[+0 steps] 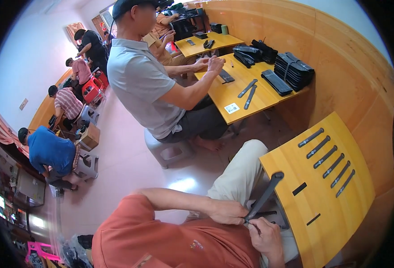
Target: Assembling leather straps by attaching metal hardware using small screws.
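A dark grey strap (265, 195) with a rounded, wider end rises at a slant between my hands, beside the table's near edge. My left hand (227, 211) grips its lower end with the fingers closed. Right against it, my right hand (266, 236) pinches the same lower end; the finger details there are partly hidden. Both hands are over my lap, off the tabletop. On the yellow wooden table (340, 219) lies a slanting row of several similar dark straps (325, 156). Nearer to me lie a short black strip (299, 188) and a thinner black strip (313, 219).
Ahead, a person in a grey shirt (139, 80) works at another yellow table (250, 100) holding two straps (249, 97) and bundled black stacks (294, 71). A grey stool (165, 149) stands under that person. Several other people sit along the left wall. Wood panelling (340, 67) borders the right.
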Tool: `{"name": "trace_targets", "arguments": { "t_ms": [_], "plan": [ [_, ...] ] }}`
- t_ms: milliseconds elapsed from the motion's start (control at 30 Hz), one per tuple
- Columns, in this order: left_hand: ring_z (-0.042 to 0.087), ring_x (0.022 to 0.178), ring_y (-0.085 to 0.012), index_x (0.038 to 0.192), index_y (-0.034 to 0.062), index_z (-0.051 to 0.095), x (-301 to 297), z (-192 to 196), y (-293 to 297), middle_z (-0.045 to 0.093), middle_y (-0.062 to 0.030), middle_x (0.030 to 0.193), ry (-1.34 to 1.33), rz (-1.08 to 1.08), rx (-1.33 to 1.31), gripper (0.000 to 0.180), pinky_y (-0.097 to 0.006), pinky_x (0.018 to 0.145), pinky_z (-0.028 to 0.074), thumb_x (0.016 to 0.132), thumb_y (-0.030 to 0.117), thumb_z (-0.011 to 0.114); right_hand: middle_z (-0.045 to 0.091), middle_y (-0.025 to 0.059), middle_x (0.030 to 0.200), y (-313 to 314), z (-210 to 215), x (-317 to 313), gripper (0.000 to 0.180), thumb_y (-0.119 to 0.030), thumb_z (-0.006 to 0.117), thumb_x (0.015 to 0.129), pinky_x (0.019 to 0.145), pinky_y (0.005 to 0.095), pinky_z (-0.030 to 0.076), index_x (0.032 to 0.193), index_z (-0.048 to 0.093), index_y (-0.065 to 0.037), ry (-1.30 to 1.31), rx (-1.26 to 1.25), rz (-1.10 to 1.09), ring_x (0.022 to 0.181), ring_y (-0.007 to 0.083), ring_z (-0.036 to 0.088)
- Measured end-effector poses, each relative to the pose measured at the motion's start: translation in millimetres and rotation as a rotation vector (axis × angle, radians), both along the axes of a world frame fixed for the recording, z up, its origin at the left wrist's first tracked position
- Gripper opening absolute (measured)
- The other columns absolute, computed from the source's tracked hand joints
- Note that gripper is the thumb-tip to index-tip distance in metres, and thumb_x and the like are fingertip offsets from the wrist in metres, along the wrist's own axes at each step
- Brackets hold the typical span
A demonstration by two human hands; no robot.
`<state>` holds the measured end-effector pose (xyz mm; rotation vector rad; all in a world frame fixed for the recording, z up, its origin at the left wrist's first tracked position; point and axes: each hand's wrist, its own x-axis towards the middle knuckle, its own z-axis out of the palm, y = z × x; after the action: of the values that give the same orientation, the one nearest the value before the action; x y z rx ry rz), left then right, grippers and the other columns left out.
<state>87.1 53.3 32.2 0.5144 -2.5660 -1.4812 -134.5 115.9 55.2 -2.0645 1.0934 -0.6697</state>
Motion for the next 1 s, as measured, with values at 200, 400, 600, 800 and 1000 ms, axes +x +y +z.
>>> {"name": "trace_targets", "arguments": {
  "t_ms": [200,400,600,800,1000],
  "plan": [
    [0.056,0.084,-0.0474,0.100,-0.0045,0.050,-4.7,-6.0,1.3,0.057,-0.0277,0.084,0.060,0.075,0.117,0.026,-0.050,0.072,0.043,0.096,0.021,0.046,0.062,0.0092,0.082,6.5,-27.6,8.9,0.021,-0.008,0.077,0.075,0.050,0.0366,0.049,0.092,0.064,-0.007,-0.146,-0.256,-0.194,0.062,0.0292,0.064],
    [0.056,0.084,-0.0467,0.101,-0.0041,0.049,-8.4,-2.9,0.0,0.057,-0.0269,0.084,0.079,0.054,0.178,0.026,-0.049,0.073,0.043,0.097,0.021,0.046,0.062,0.0080,0.086,4.5,-44.9,12.4,0.023,-0.004,0.075,0.075,0.050,0.0336,0.050,0.096,0.064,-0.007,-0.176,-0.620,-0.214,0.063,0.0245,0.064],
    [0.056,0.086,-0.0462,0.098,-0.0028,0.049,-27.1,11.5,9.5,0.057,-0.0263,0.087,0.045,0.169,0.160,0.022,-0.050,0.075,0.043,0.095,0.019,0.048,0.063,0.0130,0.085,7.7,-51.1,7.9,0.015,0.003,0.065,0.079,0.050,0.0361,0.051,0.093,0.060,0.000,-0.032,-0.735,-0.311,0.064,0.0275,0.065],
    [0.060,0.087,-0.0440,0.097,0.0002,0.053,-34.7,-0.5,16.0,0.059,-0.0236,0.087,0.004,0.406,0.019,0.014,-0.049,0.073,0.048,0.091,0.013,0.053,0.065,0.0112,0.088,2.6,-49.8,6.1,0.017,0.000,0.070,0.079,0.058,0.0330,0.054,0.093,0.060,-0.002,-0.088,-0.708,-0.363,0.069,0.0249,0.067],
    [0.064,0.076,-0.0268,0.097,-0.0001,0.058,-25.7,22.6,5.8,0.061,-0.0144,0.081,0.055,0.183,0.267,0.010,-0.036,0.070,0.052,0.096,0.008,0.051,0.062,0.0115,0.081,-9.6,-20.1,-45.1,0.014,0.001,0.067,0.078,0.055,0.0337,0.052,0.090,0.060,-0.002,0.005,-0.792,-0.487,0.065,0.0243,0.064]
  ]
}}
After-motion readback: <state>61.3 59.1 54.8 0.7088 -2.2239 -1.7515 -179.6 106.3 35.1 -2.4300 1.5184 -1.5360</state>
